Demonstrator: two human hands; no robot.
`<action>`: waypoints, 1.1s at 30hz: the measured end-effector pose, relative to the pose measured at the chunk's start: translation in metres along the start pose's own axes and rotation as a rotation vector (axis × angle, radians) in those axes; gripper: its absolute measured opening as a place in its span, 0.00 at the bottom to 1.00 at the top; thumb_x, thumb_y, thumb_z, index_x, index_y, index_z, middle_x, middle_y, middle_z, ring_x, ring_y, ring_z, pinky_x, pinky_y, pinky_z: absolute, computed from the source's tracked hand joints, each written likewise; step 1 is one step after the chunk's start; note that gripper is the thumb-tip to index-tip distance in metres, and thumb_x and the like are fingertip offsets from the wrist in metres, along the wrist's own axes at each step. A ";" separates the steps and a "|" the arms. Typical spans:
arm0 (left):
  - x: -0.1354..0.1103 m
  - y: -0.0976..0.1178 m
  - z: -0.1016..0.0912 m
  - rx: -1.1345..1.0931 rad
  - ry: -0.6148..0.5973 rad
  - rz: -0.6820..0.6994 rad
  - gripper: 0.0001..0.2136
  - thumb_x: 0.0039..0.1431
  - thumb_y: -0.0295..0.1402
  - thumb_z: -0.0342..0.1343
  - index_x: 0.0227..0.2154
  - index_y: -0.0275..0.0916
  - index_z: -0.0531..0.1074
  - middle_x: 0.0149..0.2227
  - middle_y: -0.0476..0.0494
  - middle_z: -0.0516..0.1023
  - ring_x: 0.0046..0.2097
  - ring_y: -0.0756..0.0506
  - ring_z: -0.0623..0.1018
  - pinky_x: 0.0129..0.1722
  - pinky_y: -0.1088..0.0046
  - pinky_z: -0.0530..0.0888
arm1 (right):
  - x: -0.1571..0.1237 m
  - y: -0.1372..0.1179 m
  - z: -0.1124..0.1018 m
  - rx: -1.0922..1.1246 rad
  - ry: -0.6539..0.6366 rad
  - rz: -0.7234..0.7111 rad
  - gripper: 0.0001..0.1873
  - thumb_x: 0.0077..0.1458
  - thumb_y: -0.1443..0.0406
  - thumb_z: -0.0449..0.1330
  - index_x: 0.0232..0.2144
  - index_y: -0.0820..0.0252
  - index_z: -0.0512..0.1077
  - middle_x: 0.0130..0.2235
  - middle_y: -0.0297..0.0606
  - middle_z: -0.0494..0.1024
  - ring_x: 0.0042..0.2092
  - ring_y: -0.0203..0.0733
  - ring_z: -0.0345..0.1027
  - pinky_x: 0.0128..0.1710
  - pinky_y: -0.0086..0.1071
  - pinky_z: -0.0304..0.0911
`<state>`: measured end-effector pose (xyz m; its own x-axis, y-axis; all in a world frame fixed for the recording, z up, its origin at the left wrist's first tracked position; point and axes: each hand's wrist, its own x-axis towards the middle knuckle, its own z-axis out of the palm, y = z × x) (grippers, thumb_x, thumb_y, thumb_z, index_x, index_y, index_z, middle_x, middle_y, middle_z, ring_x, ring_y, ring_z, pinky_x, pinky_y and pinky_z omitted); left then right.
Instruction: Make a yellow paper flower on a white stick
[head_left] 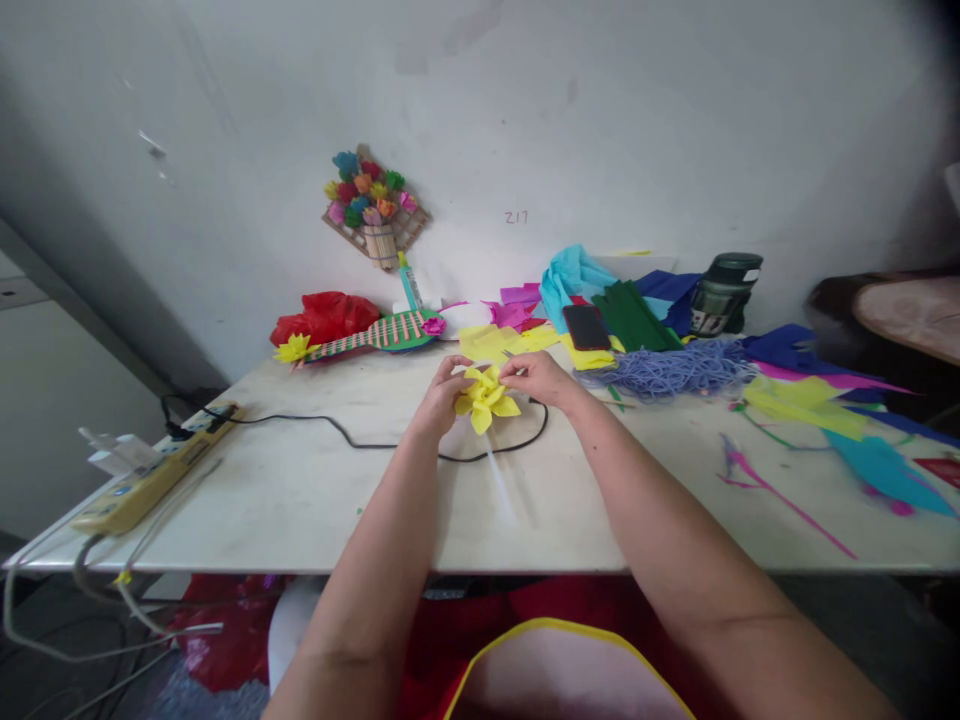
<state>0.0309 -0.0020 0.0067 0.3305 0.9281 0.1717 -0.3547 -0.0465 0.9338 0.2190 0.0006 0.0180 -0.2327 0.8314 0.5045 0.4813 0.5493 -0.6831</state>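
Both my hands meet over the middle of a white table (300,500), holding a yellow paper flower (487,398) between them. My left hand (444,392) pinches the flower's left side with curled fingers. My right hand (534,376) grips its top right edge, fingers closed on the petals. A pale thin stem (501,484) runs from under the flower toward me. A black cable (360,440) loops on the table just behind and below the flower.
Coloured paper sheets (600,290), a phone (586,326), purple shredded strips (675,368) and a dark jar (724,292) crowd the back right. A red bag (330,315), a paper guitar (379,335) and a power strip (154,470) lie at left. Paper flowers (371,200) hang on the wall.
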 end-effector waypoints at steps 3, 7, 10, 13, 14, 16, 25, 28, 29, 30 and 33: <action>0.000 0.000 0.000 -0.021 -0.028 0.022 0.14 0.39 0.27 0.57 0.32 0.42 0.62 0.38 0.48 0.77 0.31 0.48 0.75 0.27 0.75 0.67 | 0.000 -0.001 0.000 -0.002 0.001 0.007 0.05 0.42 0.71 0.60 0.24 0.62 0.77 0.27 0.36 0.79 0.30 0.37 0.71 0.31 0.27 0.64; 0.003 -0.003 -0.001 0.012 -0.009 0.036 0.10 0.39 0.27 0.56 0.28 0.38 0.65 0.44 0.44 0.75 0.34 0.48 0.75 0.28 0.75 0.66 | -0.001 -0.003 -0.001 -0.013 0.005 0.014 0.05 0.42 0.71 0.60 0.24 0.62 0.77 0.27 0.37 0.79 0.30 0.37 0.71 0.31 0.28 0.64; 0.004 -0.004 -0.003 0.042 0.028 0.031 0.08 0.39 0.29 0.57 0.27 0.36 0.67 0.46 0.42 0.74 0.35 0.46 0.76 0.30 0.74 0.66 | -0.001 -0.004 -0.001 -0.021 0.010 0.006 0.05 0.42 0.71 0.60 0.24 0.62 0.77 0.27 0.37 0.79 0.30 0.37 0.71 0.31 0.28 0.64; 0.004 -0.003 -0.002 0.065 0.033 0.042 0.08 0.39 0.31 0.59 0.26 0.36 0.69 0.47 0.40 0.74 0.40 0.43 0.75 0.33 0.72 0.67 | -0.001 -0.004 -0.002 -0.035 0.011 -0.005 0.05 0.42 0.71 0.60 0.24 0.62 0.77 0.28 0.37 0.79 0.31 0.37 0.71 0.32 0.28 0.64; 0.003 -0.003 -0.002 0.071 0.031 0.050 0.09 0.39 0.31 0.60 0.26 0.36 0.69 0.47 0.39 0.74 0.42 0.42 0.75 0.35 0.72 0.67 | -0.001 -0.005 -0.002 -0.041 0.010 -0.007 0.05 0.42 0.71 0.60 0.24 0.62 0.77 0.28 0.37 0.79 0.31 0.37 0.71 0.31 0.28 0.64; 0.002 -0.003 -0.001 0.080 0.029 0.066 0.09 0.39 0.31 0.61 0.25 0.35 0.70 0.48 0.38 0.74 0.46 0.40 0.74 0.37 0.71 0.66 | -0.002 -0.005 -0.002 -0.053 0.009 -0.011 0.05 0.42 0.70 0.60 0.24 0.62 0.77 0.28 0.36 0.79 0.31 0.37 0.71 0.31 0.27 0.63; 0.000 -0.002 -0.001 0.124 0.089 0.039 0.09 0.38 0.33 0.61 0.23 0.35 0.70 0.56 0.39 0.68 0.35 0.48 0.75 0.28 0.75 0.65 | -0.003 -0.009 -0.003 -0.112 0.003 -0.033 0.05 0.43 0.71 0.60 0.24 0.61 0.77 0.28 0.35 0.79 0.30 0.37 0.71 0.31 0.27 0.62; 0.000 -0.001 0.000 0.120 0.089 0.046 0.09 0.37 0.33 0.62 0.22 0.35 0.70 0.56 0.39 0.67 0.34 0.48 0.74 0.27 0.76 0.65 | -0.003 -0.011 -0.003 -0.132 -0.001 -0.034 0.05 0.43 0.71 0.60 0.24 0.61 0.77 0.27 0.35 0.79 0.30 0.36 0.70 0.31 0.27 0.61; 0.000 -0.001 0.000 0.121 0.089 0.047 0.09 0.37 0.33 0.62 0.22 0.35 0.71 0.56 0.39 0.67 0.34 0.49 0.74 0.26 0.76 0.65 | -0.003 -0.011 -0.003 -0.138 0.002 -0.033 0.05 0.43 0.71 0.60 0.23 0.60 0.77 0.27 0.35 0.79 0.30 0.36 0.70 0.30 0.26 0.61; 0.000 -0.001 0.000 0.123 0.090 0.045 0.09 0.37 0.34 0.62 0.22 0.34 0.71 0.56 0.39 0.67 0.33 0.49 0.74 0.26 0.76 0.65 | -0.003 -0.011 -0.003 -0.143 0.005 -0.033 0.05 0.43 0.70 0.60 0.24 0.60 0.77 0.27 0.35 0.79 0.30 0.36 0.70 0.30 0.26 0.61; 0.000 0.000 0.000 0.126 0.091 0.029 0.10 0.37 0.35 0.62 0.22 0.34 0.71 0.57 0.39 0.66 0.31 0.50 0.73 0.24 0.76 0.65 | -0.003 -0.011 -0.003 -0.158 0.012 -0.038 0.05 0.43 0.70 0.60 0.24 0.61 0.77 0.27 0.35 0.79 0.30 0.35 0.69 0.30 0.26 0.60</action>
<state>0.0311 -0.0019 0.0065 0.2394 0.9549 0.1758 -0.2483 -0.1149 0.9619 0.2165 -0.0082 0.0257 -0.2439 0.8088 0.5352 0.5992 0.5595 -0.5726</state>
